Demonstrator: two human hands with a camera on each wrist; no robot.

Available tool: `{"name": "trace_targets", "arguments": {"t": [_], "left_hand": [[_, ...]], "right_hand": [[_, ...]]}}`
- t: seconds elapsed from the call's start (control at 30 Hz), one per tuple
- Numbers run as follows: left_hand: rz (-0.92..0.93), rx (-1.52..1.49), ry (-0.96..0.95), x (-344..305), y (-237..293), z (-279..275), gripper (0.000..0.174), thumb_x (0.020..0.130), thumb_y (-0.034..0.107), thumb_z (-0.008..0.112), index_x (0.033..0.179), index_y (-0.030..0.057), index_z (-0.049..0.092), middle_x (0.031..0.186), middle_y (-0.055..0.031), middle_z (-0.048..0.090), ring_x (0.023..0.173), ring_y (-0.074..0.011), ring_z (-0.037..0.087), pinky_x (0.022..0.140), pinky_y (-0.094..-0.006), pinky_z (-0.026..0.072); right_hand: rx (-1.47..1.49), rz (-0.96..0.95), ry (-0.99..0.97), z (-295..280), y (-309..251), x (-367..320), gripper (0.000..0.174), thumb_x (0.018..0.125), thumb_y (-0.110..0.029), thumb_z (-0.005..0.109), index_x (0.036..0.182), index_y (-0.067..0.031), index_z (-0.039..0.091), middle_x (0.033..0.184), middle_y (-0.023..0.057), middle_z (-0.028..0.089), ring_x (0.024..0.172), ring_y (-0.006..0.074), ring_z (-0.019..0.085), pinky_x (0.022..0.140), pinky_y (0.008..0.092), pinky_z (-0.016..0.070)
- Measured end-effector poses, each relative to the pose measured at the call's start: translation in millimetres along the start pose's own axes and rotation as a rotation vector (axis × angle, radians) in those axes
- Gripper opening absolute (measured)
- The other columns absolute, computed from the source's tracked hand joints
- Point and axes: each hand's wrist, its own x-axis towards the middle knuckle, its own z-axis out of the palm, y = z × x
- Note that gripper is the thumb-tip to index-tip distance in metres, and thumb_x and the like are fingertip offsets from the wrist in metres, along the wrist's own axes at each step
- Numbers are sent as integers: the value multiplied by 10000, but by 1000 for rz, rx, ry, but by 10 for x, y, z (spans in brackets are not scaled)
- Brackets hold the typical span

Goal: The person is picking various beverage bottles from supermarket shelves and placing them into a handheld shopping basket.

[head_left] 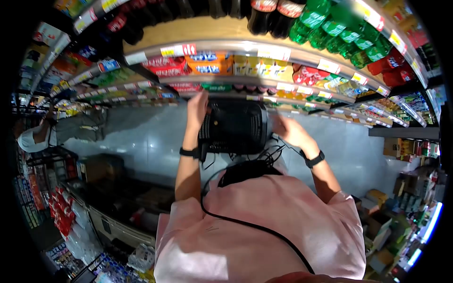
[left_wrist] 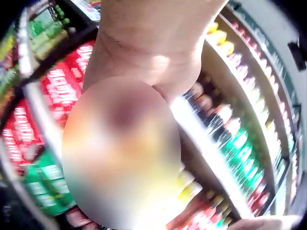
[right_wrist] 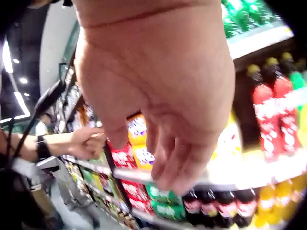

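In the head view the left hand (head_left: 197, 111) is raised beside a black boxy device (head_left: 236, 126), near the drink shelves. The right wrist view shows that left hand (right_wrist: 88, 143) with fingers loosely bent and nothing visible in them. On the device's other side is the right hand (head_left: 292, 131), slightly blurred. Seen close up, the right hand (right_wrist: 163, 96) hangs with relaxed, loosely bent fingers, holding nothing, before orange packs (right_wrist: 136, 129) and green packs (right_wrist: 165, 201). A blurred oval covers most of the left hand in the left wrist view.
Shelves hold dark bottles (head_left: 262, 16), green bottles (head_left: 314, 21), red packs (head_left: 167, 66) and yellow packs (head_left: 262, 66). Black cables (head_left: 276, 153) hang by the device. Another person (head_left: 35, 139) is at the far left. Cardboard boxes (head_left: 391, 147) stand at the right.
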Motion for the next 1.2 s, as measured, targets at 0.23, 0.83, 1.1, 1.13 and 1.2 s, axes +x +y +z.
{"name": "trace_targets", "arguments": {"t": [0.23,0.83,1.1,1.13,1.2], "left_hand": [[-315,1274,-775,-2626,-3676,-1950,403,1029,295,438,875,38,708,726,-81,703,672,-299,664,653,-446,536],[-684,1041,-123,-40,-5464,-1335,602,935,242,558,1469,64,343,1252,-296,582,1106,-448,614,924,-500,519],[-681,1118,108,383,-6610,-1377,622,950,213,583,1516,264,330,1443,-289,398,1063,-470,632,858,-519,565],[-677,1093,100,350,-6686,-1424,550,950,206,577,1464,247,388,1426,-278,422,1054,-469,635,843,-518,564],[-680,1072,88,243,-6773,-1459,481,949,199,571,1413,231,446,1408,-268,446,1045,-468,637,827,-518,563]], "right_hand": [[-286,802,-431,1621,2437,-2633,371,875,-218,615,1206,-51,629,1111,233,687,1043,399,646,877,480,513],[-618,1001,-830,2093,1721,-2283,284,877,-148,570,1108,-5,489,865,229,660,812,419,661,703,527,532],[-606,1035,-815,2147,2044,-2358,320,838,-66,533,1146,-23,459,1001,260,651,937,467,628,807,562,478],[-609,1029,-820,2144,2085,-2309,320,838,-66,533,1146,-23,459,1001,260,651,937,467,628,807,562,478],[-624,1111,-905,2158,2127,-2264,315,834,-71,538,1136,-24,462,999,254,651,935,461,629,803,563,481]]}}
